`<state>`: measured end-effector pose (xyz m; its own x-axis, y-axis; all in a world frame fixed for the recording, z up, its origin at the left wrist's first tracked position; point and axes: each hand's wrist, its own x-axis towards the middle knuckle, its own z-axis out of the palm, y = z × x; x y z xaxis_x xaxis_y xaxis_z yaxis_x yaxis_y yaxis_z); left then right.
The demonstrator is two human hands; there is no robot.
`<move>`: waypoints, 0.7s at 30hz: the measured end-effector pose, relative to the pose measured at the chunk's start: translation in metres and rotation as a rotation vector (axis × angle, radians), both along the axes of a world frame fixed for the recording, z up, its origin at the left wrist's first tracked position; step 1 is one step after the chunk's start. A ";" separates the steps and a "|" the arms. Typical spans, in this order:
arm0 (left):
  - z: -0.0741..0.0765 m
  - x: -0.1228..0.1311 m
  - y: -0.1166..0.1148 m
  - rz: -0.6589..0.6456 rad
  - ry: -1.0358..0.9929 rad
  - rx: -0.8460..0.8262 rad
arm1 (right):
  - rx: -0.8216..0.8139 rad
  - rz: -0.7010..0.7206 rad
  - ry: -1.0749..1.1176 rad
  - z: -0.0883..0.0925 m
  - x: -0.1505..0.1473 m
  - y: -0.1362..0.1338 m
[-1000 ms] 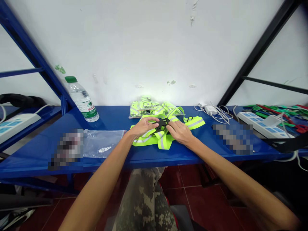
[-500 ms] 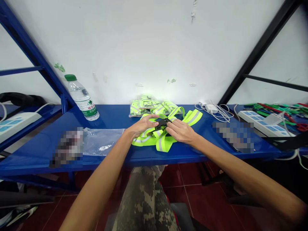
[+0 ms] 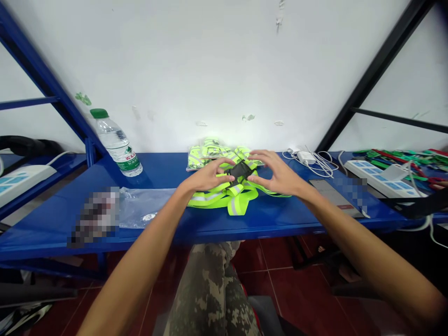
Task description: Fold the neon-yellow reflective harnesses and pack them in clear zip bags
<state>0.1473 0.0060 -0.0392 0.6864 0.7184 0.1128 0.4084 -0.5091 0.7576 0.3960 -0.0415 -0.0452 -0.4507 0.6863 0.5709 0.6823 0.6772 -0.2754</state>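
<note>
The head-worn camera looks forward and down from above and behind the fingers (image 3: pixel 224 164), facing the white wall (image 3: pixel 224 70) beyond them.

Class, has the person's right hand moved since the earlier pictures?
Yes: the right hand has shifted forward and rightward, closer to the white power adapter.

Matt black plastic buckle (image 3: pixel 239 171) on smooth fluorescent-yellow cloth webbing (image 3: pixel 243 201) with silvery reflective strips (image 3: pixel 234 206). Glossy blue painted-metal desk (image 3: pixel 266 219); thin, shiny clear plastic bag (image 3: pixel 147 205); smooth clear plastic water bottle (image 3: pixel 115 144); glossy dark-red floor tiles (image 3: pixel 308 298).
</note>
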 end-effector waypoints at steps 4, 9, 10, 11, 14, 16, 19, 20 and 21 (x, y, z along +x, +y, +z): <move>0.040 0.005 -0.003 0.012 0.111 0.368 | -0.207 -0.030 0.061 0.028 0.017 0.009; 0.066 0.008 -0.006 0.127 0.170 0.626 | -0.237 0.058 0.105 0.055 0.020 0.013; 0.068 0.009 -0.006 0.137 0.163 0.659 | -0.230 0.075 0.115 0.058 0.019 0.013; 0.069 0.009 -0.006 0.145 0.150 0.690 | -0.245 0.083 0.127 0.061 0.018 0.013; 0.068 0.012 -0.003 0.167 0.078 0.752 | -0.332 0.062 0.126 0.064 0.014 0.015; 0.066 0.014 0.000 0.200 0.009 0.774 | -0.299 0.029 0.061 0.063 0.012 0.017; 0.064 0.016 0.003 0.262 -0.063 0.812 | -0.140 -0.024 -0.004 0.059 0.010 0.021; 0.064 0.017 0.003 0.276 -0.075 0.830 | -0.115 -0.036 0.003 0.058 0.009 0.022; 0.064 0.017 0.004 0.291 -0.087 0.848 | -0.128 -0.040 0.027 0.057 0.009 0.023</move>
<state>0.1642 0.0095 0.0246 0.4546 0.5145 0.7271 0.5672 -0.7966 0.2090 0.4052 -0.0186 0.0117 -0.4069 0.7714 0.4892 0.6996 0.6075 -0.3761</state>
